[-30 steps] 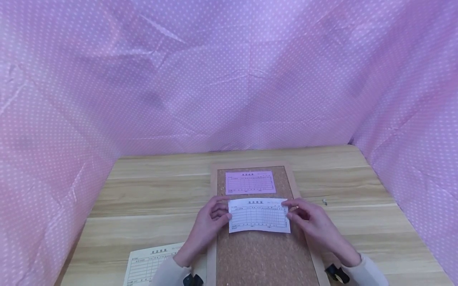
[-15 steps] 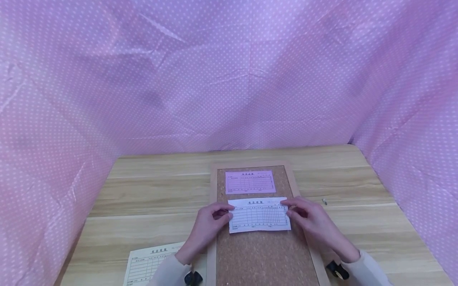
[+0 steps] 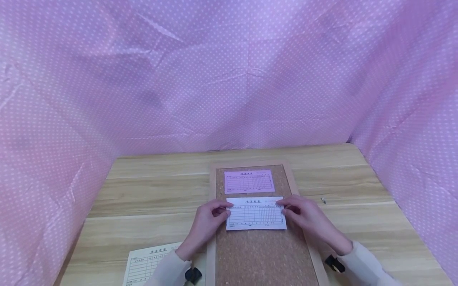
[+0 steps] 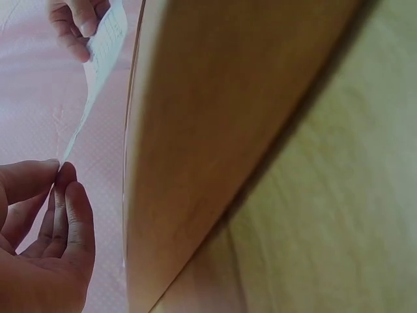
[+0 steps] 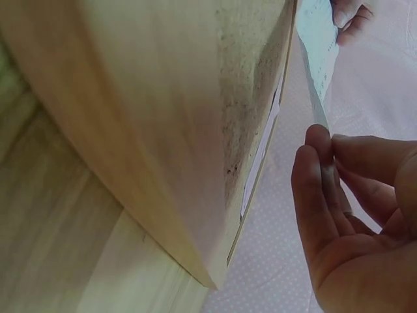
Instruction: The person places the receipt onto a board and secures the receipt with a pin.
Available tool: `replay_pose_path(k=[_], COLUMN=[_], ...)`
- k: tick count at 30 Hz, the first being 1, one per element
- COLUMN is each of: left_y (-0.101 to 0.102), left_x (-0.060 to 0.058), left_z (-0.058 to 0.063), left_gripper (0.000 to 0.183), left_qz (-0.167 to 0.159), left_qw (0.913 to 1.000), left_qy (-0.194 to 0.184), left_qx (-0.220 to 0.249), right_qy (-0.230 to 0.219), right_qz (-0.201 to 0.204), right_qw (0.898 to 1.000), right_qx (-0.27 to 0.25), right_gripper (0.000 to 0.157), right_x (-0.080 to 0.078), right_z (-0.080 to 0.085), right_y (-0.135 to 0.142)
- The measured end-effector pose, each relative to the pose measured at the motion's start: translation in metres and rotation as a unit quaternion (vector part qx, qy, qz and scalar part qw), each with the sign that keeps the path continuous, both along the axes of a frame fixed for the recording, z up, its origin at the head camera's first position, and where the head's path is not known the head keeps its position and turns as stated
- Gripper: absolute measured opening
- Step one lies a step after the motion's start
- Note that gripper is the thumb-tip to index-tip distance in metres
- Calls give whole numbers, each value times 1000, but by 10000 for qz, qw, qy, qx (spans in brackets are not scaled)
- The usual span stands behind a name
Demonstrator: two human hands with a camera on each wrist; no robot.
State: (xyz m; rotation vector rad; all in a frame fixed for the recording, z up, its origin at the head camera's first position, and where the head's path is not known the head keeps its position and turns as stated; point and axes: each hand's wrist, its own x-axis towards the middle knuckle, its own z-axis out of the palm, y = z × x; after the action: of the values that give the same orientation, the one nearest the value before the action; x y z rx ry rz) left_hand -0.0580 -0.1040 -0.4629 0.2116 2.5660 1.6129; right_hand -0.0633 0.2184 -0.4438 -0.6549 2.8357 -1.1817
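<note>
Both hands hold a white printed receipt slip (image 3: pixel 254 216) over the cork board (image 3: pixel 264 254), just below a pink slip. My left hand (image 3: pixel 207 224) pinches its left edge between thumb and fingers. At the opposite edge my right hand (image 3: pixel 307 216) pinches it the same way. In the left wrist view the white slip (image 4: pixel 104 55) looks slightly bent and raised off the board. The right wrist view shows the slip (image 5: pixel 318 52) running from the right fingertips towards the left hand. The pink slip (image 3: pixel 248 182) lies flat near the top of the cork.
A cream receipt sheet (image 3: pixel 141 264) lies on the wooden table (image 3: pixel 157 198), partly covered by the left sleeve. To the right of the board sits a tiny grey object (image 3: pixel 323 200), too small to identify. Pink dotted cloth (image 3: pixel 236 79) hangs around the table.
The white slip has shifted slightly left with both hands and looks flatter than one second ago. My left fingers have come further onto its left edge. The pink slip stays in place.
</note>
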Motion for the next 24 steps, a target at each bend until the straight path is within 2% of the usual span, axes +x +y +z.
replay_pose_path(k=[15, 24], left_y=[-3, -1], left_x=[-8, -12], left_z=[-3, -2], left_gripper=[25, 26], left_qz=[-136, -206], left_qw=[9987, 9972], left_qy=[-47, 41], left_qx=[-498, -720], right_qy=[-206, -398], right_qz=[84, 94], right_qw=[9987, 9981], right_qx=[448, 466], right_gripper=[24, 23], right_x=[-14, -20], right_z=[-3, -5], right_y=[-5, -7])
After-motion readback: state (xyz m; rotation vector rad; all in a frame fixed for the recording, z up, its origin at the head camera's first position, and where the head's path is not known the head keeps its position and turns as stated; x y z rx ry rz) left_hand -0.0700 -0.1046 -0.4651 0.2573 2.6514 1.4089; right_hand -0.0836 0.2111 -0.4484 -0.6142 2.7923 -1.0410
